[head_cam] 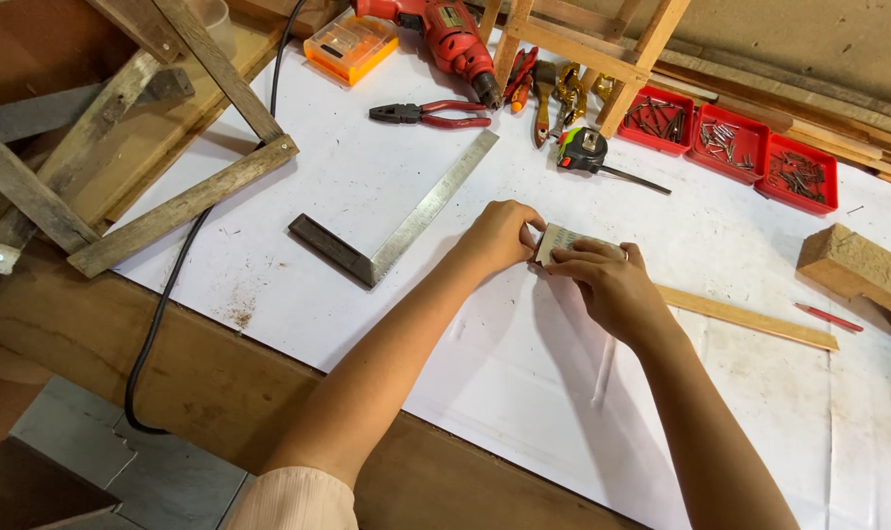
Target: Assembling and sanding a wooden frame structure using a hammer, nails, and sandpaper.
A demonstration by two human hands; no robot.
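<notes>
Your left hand [499, 236] and right hand [607, 285] meet over a small pale folded sheet [560, 238], maybe sandpaper, lying on the white tabletop [524, 393] near the middle of the bench. Left fingers pinch its left edge; right fingers press flat on top of it and curl over its near side, so both hands grip the sheet. A thin wooden strip [750, 316] runs out from under your right hand toward the right, with a red pencil [828, 317] just past it. A steel try square [396, 231] lies to the left of your left hand, apart from it. Farther back: red-handled pliers [431, 115], a red drill [445, 34], a tape measure [585, 149] and three red trays [730, 142] of nails. A wooden block [858, 265] sits at the right edge.
</notes>
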